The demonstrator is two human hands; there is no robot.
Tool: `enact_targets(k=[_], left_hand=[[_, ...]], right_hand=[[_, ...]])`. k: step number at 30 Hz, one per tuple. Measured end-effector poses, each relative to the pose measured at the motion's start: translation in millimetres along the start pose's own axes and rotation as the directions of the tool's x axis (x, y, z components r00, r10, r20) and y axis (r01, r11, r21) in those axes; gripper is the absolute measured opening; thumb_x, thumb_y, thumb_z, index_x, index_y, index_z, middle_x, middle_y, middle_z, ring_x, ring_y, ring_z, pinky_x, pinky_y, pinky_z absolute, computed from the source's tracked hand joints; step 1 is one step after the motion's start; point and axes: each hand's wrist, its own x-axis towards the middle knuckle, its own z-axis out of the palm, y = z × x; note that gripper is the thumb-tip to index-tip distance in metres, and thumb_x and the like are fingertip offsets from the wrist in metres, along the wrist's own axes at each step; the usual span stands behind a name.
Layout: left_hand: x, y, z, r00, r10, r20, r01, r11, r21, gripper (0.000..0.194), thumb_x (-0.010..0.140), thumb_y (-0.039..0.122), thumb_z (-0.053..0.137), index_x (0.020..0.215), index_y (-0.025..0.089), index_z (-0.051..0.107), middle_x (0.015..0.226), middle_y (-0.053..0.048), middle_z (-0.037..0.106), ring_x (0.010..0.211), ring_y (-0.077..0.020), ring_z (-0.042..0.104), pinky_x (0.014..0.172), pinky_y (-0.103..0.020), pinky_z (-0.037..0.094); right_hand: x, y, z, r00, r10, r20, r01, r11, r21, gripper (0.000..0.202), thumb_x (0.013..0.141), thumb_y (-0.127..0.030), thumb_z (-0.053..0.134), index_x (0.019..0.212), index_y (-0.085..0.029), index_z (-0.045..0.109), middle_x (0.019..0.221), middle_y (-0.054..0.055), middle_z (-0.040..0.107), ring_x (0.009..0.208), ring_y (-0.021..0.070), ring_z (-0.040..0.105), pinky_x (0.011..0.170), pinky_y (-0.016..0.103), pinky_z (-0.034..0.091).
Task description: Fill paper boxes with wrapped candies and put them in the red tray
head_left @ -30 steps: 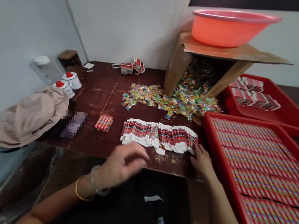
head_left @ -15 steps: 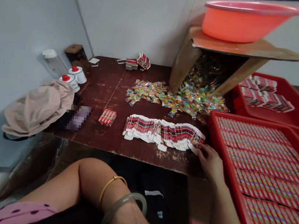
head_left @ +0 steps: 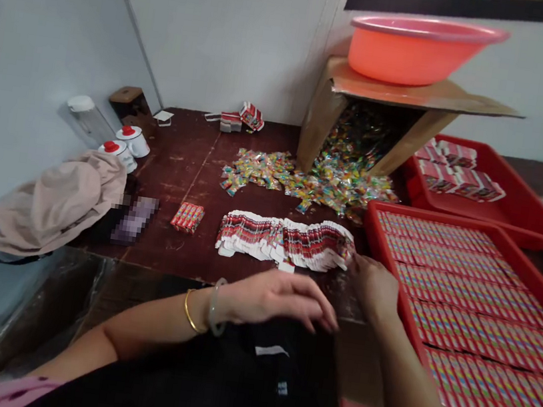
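A long fanned row of flat red and white cartons (head_left: 286,241) lies near the table's front edge. At its right end, my right hand (head_left: 373,286) has its fingertips closed on the last carton. My left hand (head_left: 283,298) hangs over the front edge, below the row, fingers extended and nothing seen in it. Several small red boxes (head_left: 188,217) stand together left of the row. Behind the row, wrapped candies (head_left: 261,167) spill out of a cardboard box (head_left: 321,119) lying on its side.
A red tray (head_left: 384,246) of packed small boxes stands at the right, with another red tray (head_left: 516,221) behind. A pink basin (head_left: 413,55) tops the cardboard box. Two lidded mugs (head_left: 133,141), a beige cloth bag (head_left: 57,200) and a pixelated object (head_left: 135,220) are at the left.
My left hand has come into view, moving up and over the table's front edge. My right hand remains at the row's right end. The view has shifted slightly.
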Motion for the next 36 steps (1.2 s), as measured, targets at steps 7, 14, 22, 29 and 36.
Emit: enact_targets(k=[7, 14, 22, 29, 36], left_hand=[[8.0, -51.1, -78.6, 0.958, -0.145, -0.248, 0.052, 0.937, -0.345, 0.051, 0.068, 0.026, 0.075, 0.115, 0.017, 0.059, 0.101, -0.008, 0.069, 0.086, -0.0164, 0.064, 0.084, -0.031, 0.046], [-18.6, -64.8, -73.8, 0.930, -0.246, -0.272, 0.207, 0.964, -0.164, 0.037, 0.048, 0.014, 0.081, 0.081, 0.011, 0.063, 0.065, -0.001, 0.066, 0.058, -0.0140, 0.062, 0.061, -0.028, 0.049], [-25.1, -63.2, -65.9, 0.955, -0.253, -0.155, 0.261, 0.965, 0.037, 0.031, 0.051, 0.021, 0.082, 0.073, 0.012, 0.062, 0.066, 0.001, 0.063, 0.057, -0.0079, 0.056, 0.059, -0.022, 0.045], [-18.9, -79.6, -59.6, 0.868, -0.013, -0.497, 0.148, 0.961, 0.233, 0.043, 0.057, 0.046, 0.080, 0.076, 0.011, 0.063, 0.068, -0.001, 0.062, 0.065, -0.0127, 0.057, 0.064, -0.026, 0.045], [-32.5, -93.0, -47.7, 0.737, 0.359, -0.573, -0.108, 0.899, 0.425, 0.046, 0.073, 0.035, 0.072, 0.109, 0.017, 0.051, 0.084, -0.001, 0.061, 0.076, -0.0130, 0.059, 0.072, -0.025, 0.046]], right_hand=[[-64.4, -134.0, -12.0, 0.863, -0.452, -0.226, 0.505, 0.752, 0.424, 0.030, 0.090, -0.019, 0.048, 0.116, -0.024, 0.063, 0.111, 0.007, 0.069, 0.104, 0.0208, 0.061, 0.088, 0.035, 0.049], [-49.8, -154.2, -4.8, 0.949, -0.286, -0.131, 0.279, 0.570, 0.773, 0.019, 0.086, -0.029, 0.058, 0.103, -0.024, 0.066, 0.126, 0.011, 0.057, 0.121, 0.0277, 0.046, 0.099, 0.049, 0.041], [-34.5, -142.8, -21.3, 0.751, -0.619, 0.227, -0.090, 0.244, 0.965, 0.027, 0.087, -0.039, 0.057, 0.075, -0.020, 0.072, 0.115, 0.009, 0.065, 0.127, 0.0256, 0.045, 0.101, 0.040, 0.040], [-52.1, -150.7, -13.1, 0.953, -0.100, 0.286, -0.271, 0.146, 0.952, 0.038, 0.082, -0.038, 0.063, 0.117, -0.024, 0.057, 0.095, 0.005, 0.067, 0.087, 0.0201, 0.063, 0.081, 0.035, 0.050], [-92.1, -160.9, 0.2, 0.919, 0.105, 0.379, -0.376, -0.046, 0.925, 0.030, 0.077, -0.039, 0.069, 0.094, -0.023, 0.049, 0.080, 0.000, 0.063, 0.072, 0.0156, 0.062, 0.062, 0.025, 0.050]])
